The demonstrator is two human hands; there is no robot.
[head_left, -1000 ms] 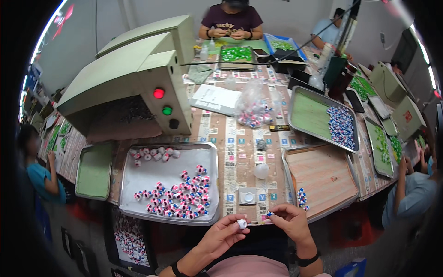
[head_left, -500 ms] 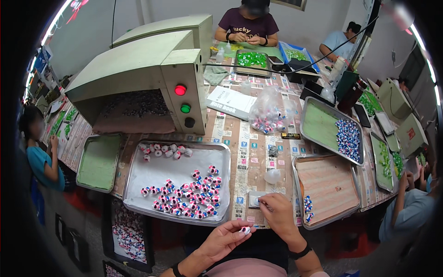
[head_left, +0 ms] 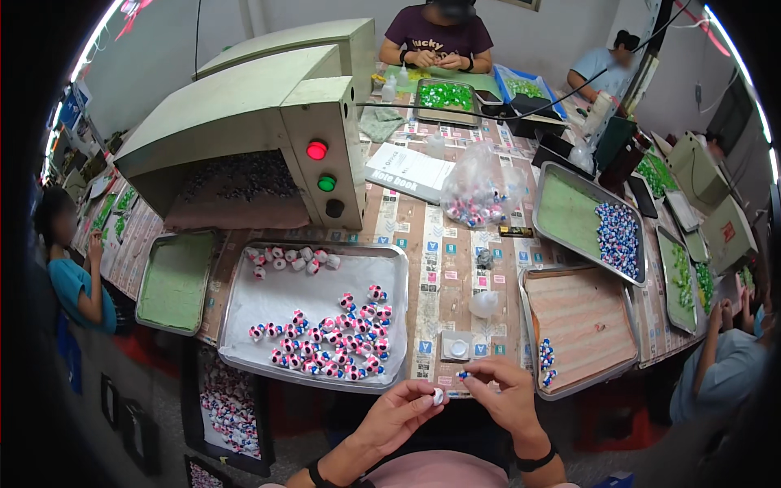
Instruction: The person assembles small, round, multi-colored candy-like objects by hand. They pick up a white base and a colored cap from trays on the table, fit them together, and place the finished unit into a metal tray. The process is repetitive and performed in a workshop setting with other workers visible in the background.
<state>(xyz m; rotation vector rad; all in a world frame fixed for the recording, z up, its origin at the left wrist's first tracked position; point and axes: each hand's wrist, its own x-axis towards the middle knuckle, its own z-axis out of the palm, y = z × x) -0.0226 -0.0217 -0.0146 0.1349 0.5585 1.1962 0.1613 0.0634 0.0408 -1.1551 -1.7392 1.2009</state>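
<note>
At the table's front edge my left hand pinches a small white figurine head between thumb and fingers. Close by on the right, my right hand grips a tiny blue figurine body at its fingertips. The two pieces are apart. Beyond my right hand sits a small square block with a round white dish. To the left, a metal tray lined with white paper holds several pink, white and blue figurines and, at its back, loose white heads.
At right, a tray with brownish lining holds several blue pieces; a green-lined tray overlaps its back edge. A translucent bottle, plastic bag and notebook lie ahead. A large oven-like machine stands back left. Co-workers sit around.
My right hand has drawn back from the white dish toward me, with the blue piece showing at its fingertips. My left hand still holds the head, now slightly turned.
</note>
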